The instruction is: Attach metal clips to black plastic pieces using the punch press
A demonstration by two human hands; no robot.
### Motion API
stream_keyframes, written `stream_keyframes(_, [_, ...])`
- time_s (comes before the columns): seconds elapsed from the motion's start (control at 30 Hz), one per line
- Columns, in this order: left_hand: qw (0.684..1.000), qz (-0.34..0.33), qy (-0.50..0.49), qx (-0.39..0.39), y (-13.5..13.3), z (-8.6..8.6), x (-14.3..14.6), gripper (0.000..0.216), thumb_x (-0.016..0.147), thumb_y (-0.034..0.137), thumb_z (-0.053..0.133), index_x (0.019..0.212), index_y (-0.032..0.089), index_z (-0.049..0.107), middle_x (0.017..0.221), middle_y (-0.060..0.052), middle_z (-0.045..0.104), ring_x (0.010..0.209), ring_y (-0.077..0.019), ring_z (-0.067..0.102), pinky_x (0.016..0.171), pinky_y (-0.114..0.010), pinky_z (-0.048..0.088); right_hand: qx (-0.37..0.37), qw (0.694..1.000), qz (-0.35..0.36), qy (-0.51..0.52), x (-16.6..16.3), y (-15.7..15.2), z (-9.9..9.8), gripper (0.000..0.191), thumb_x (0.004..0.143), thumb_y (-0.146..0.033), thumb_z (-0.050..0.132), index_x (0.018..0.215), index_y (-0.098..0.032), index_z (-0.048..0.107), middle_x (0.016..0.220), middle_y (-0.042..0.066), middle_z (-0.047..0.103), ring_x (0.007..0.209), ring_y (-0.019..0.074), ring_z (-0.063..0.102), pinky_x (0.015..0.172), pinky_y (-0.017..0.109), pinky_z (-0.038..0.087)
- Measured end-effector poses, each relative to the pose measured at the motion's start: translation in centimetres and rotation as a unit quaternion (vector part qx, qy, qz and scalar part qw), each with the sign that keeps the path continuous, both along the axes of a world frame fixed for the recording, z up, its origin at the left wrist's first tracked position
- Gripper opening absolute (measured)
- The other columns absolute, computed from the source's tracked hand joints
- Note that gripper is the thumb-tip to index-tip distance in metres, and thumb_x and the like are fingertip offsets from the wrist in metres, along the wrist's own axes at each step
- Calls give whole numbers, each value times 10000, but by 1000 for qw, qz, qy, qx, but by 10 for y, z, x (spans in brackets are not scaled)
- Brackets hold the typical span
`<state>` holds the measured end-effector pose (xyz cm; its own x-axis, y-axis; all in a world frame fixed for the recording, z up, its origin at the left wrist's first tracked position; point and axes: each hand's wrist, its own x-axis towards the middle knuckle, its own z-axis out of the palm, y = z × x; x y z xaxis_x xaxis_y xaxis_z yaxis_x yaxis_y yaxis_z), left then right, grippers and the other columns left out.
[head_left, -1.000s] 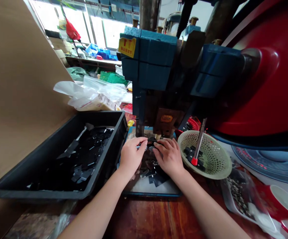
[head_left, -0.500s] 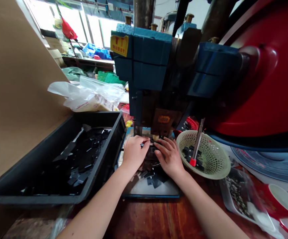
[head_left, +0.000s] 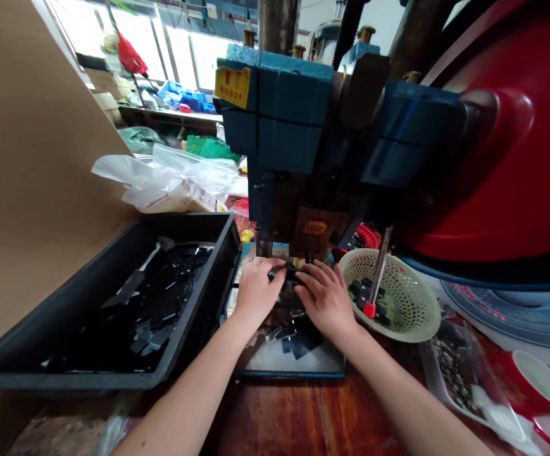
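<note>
My left hand (head_left: 259, 288) is at the base of a blue press (head_left: 284, 139), thumb and index finger closed on a small flat black piece (head_left: 292, 268) under the press head. Across from it, my right hand (head_left: 328, 297) has its fingers stretched and apart, the tips at the right end of that piece. How firmly those tips touch it cannot be made out. Loose black plates (head_left: 300, 341) lie on the press's pale base plate (head_left: 288, 362), just below my hands. The piece's underside is hidden.
A black bin (head_left: 154, 380) of dark flat pieces stands left, beside a cardboard sheet (head_left: 42, 164). To the right are a pale green basket (head_left: 417, 313) with black parts and a red-tipped metal rod (head_left: 379, 272), a red flywheel (head_left: 502, 158), a bag of small parts (head_left: 455, 373) and a red mug (head_left: 528, 386).
Both hands stay at the press base, with only slight finger shifts. The black piece between them shows more clearly now. The whole view has shifted a little.
</note>
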<state>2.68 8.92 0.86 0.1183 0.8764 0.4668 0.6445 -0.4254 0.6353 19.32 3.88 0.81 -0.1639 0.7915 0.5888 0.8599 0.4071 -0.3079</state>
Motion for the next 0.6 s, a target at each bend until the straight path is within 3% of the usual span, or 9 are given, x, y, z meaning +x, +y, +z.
stream_keyframes(0.1, [1000, 22, -18, 1, -10, 5, -9, 171, 847, 258, 550, 967, 207, 660, 956, -48, 643, 943, -233, 573, 867, -408, 449, -36, 979, -27, 199, 15, -19, -17, 280, 931, -358, 420, 1070, -226, 625, 1061, 79, 673, 1023, 232, 599, 929, 459, 438])
stream_keyframes(0.17, [999, 31, -33, -3, -19, 6, -17, 183, 861, 271, 533, 993, 216, 647, 971, -45, 630, 948, -230, 560, 862, -403, 445, -58, 926, -48, 370, 26, -38, -30, 337, 954, -386, 341, 1003, -210, 625, 896, 74, 701, 860, 216, 652, 795, 396, 509])
stream_keyframes(0.23, [998, 30, -50, -9, -27, 4, -25, 180, 869, 271, 524, 1000, 228, 640, 985, -37, 624, 957, -223, 556, 873, -395, 438, -63, 876, -24, 477, 34, -55, -38, 424, 966, -418, 263, 958, -200, 626, 826, 69, 693, 786, 209, 656, 741, 379, 517])
stream_keyframes(0.3, [998, 24, -64, -13, -35, 2, -31, 169, 869, 273, 527, 991, 234, 638, 993, -29, 621, 962, -214, 556, 881, -383, 430, -63, 855, 9, 514, 38, -66, -39, 435, 957, -440, 284, 920, -191, 640, 821, 70, 678, 776, 208, 640, 736, 378, 506])
stream_keyframes(0.4, [997, 20, -70, -30, -46, -1, -37, 159, 865, 287, 533, 976, 241, 638, 1002, -23, 613, 971, -213, 547, 809, -343, 451, -58, 851, 39, 520, 39, -66, -32, 392, 924, -444, 383, 817, -185, 657, 784, 61, 656, 760, 203, 606, 714, 359, 478])
stream_keyframes(0.6, [998, 28, -50, -26, -62, -2, -46, 157, 866, 287, 531, 974, 247, 639, 1002, -21, 600, 966, -209, 540, 830, -343, 427, -42, 827, 31, 560, 30, -56, -32, 420, 887, -490, 444, 645, -186, 603, 644, 19, 572, 641, 161, 530, 630, 302, 417])
